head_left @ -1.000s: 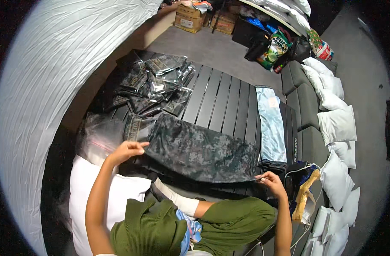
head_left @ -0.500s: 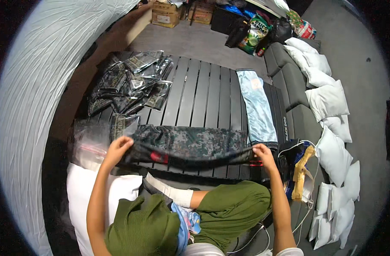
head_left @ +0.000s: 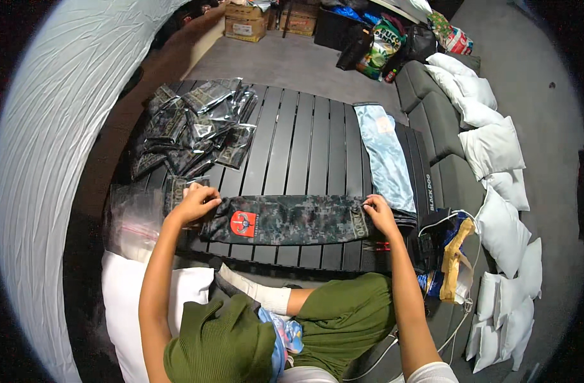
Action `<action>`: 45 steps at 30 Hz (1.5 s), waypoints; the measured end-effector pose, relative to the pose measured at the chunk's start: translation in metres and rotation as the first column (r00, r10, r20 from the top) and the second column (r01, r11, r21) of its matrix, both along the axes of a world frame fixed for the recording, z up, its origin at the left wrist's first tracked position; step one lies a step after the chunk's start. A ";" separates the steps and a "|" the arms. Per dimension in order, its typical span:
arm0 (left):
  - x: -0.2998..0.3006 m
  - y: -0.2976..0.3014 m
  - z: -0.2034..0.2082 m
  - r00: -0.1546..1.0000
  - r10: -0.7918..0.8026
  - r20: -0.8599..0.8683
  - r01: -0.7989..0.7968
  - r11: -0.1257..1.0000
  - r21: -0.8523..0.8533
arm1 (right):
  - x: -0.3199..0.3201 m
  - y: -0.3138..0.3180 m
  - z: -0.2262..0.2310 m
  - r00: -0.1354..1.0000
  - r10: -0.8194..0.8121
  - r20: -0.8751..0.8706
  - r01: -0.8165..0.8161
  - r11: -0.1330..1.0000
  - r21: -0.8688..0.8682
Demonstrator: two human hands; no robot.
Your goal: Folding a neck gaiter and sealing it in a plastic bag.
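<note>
Both hands have shifted toward the far side since half a second ago, bringing the near edge of the one camouflage cloth (head_left: 298, 220) over, so its single red emblem (head_left: 243, 224) faces up. It lies across the slatted table (head_left: 311, 147) in a long strip, folded but not wrapped. The left hand (head_left: 197, 203) pinches its far left corner, the right hand (head_left: 380, 214) its far right. One light-blue cloth (head_left: 384, 159) lies unwrapped; dark packets (head_left: 206, 96), already wrapped, overlap, perhaps a dozen.
</note>
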State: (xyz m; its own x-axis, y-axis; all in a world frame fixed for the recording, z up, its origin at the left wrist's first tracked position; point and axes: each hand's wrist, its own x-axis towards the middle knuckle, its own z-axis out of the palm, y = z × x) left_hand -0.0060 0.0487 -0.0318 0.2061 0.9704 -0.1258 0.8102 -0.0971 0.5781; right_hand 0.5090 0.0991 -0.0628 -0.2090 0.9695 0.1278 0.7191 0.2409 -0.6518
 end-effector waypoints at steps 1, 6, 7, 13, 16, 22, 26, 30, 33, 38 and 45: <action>-0.003 -0.003 0.003 1.000 -0.021 -0.015 0.021 1.000 0.015 | -0.004 -0.001 0.007 0.998 -0.021 0.055 0.028 0.990 -0.140; -0.001 -0.008 -0.002 0.847 0.043 0.529 -0.115 0.988 0.104 | 0.007 -0.007 0.018 0.984 -0.114 -0.139 0.069 0.954 -0.293; -0.002 -0.014 0.000 0.816 0.054 0.575 -0.160 0.978 0.136 | 0.007 -0.009 0.027 0.950 -0.178 -0.258 0.057 0.907 -0.418; -0.022 -0.043 0.020 0.611 0.279 0.741 -0.316 0.944 -0.095 | 0.014 -0.020 0.057 0.813 -0.244 -0.529 0.011 0.914 -0.405; -0.033 -0.050 0.022 0.550 0.344 0.761 -0.351 0.922 -0.163 | 0.019 -0.021 0.059 0.735 -0.248 -0.631 -0.048 0.909 -0.413; -0.046 -0.037 0.014 0.589 0.537 0.605 -0.444 0.840 -0.313 | 0.003 0.002 0.042 0.743 -0.306 -0.596 -0.132 0.806 -0.577; -0.046 -0.002 -0.017 0.705 0.472 0.529 -0.450 0.875 -0.182 | -0.021 0.027 0.014 0.914 -0.245 -0.324 0.083 0.893 -0.443; -0.036 0.006 -0.027 0.791 0.436 0.429 -0.514 0.854 0.080 | -0.029 0.031 0.000 0.954 -0.237 -0.181 0.219 0.969 -0.114; -0.041 0.008 -0.027 0.826 0.422 0.374 -0.503 0.851 0.151 | -0.031 0.032 -0.006 0.955 -0.268 -0.130 0.258 0.962 -0.084; -0.029 0.005 -0.026 0.807 0.480 0.345 -0.550 0.823 0.143 | -0.035 0.031 -0.017 0.950 -0.302 -0.081 0.307 0.950 0.056; -0.028 0.001 -0.023 0.767 0.514 0.385 -0.611 0.769 0.190 | -0.045 0.028 -0.006 0.918 -0.345 -0.197 0.364 0.929 0.068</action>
State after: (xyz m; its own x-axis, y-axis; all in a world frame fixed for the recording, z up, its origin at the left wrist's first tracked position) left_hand -0.0341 0.0500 -0.0543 -0.4100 0.8996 0.1501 0.5661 0.1220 0.8153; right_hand 0.4638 0.1275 -0.0692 0.1817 0.9556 0.2318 0.6433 0.0628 -0.7631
